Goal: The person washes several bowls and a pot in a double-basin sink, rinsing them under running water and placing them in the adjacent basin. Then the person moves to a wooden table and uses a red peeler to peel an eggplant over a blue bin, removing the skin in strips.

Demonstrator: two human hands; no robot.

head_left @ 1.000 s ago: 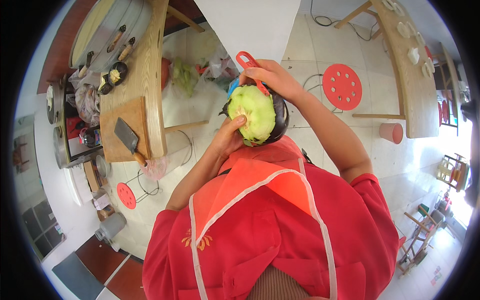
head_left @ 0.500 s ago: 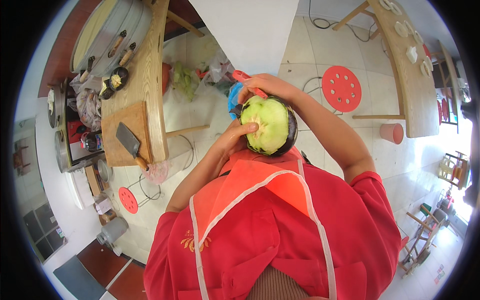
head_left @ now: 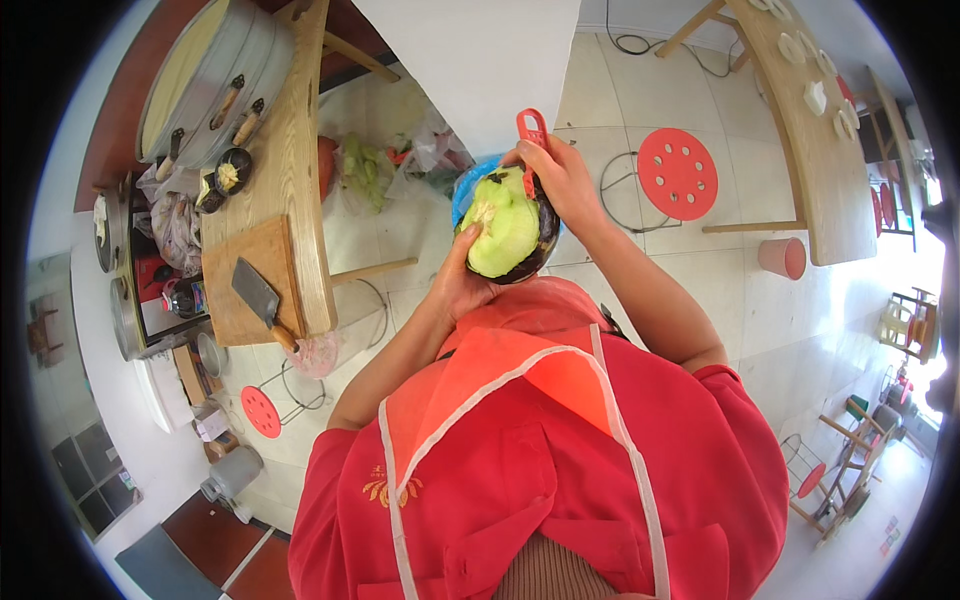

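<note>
A large round eggplant (head_left: 508, 240) is held in front of my body, its pale green flesh bared on top and dark purple skin left along the right and lower side. My left hand (head_left: 462, 278) grips it from the lower left, with the thumb pressed on the flesh. In my right hand (head_left: 566, 188) is a red peeler (head_left: 532, 126), its handle pointing up and its lower end against the eggplant's upper right edge. Behind the eggplant shows a blue plastic bag (head_left: 464, 190), partly hidden.
On the wooden table (head_left: 308, 150) at left lie a cutting board (head_left: 224, 318) with a cleaver (head_left: 256, 290), dark eggplant pieces (head_left: 233, 172) and large metal pots (head_left: 225, 75). A red stool (head_left: 678, 174) and a pink bucket (head_left: 782, 258) stand at right. Bagged green vegetables (head_left: 366, 175) sit on the floor.
The peeler has swung from lying slanted across the eggplant's top to upright at its right edge. Both hands and the eggplant have shifted slightly up and left, the eggplant tilting.
</note>
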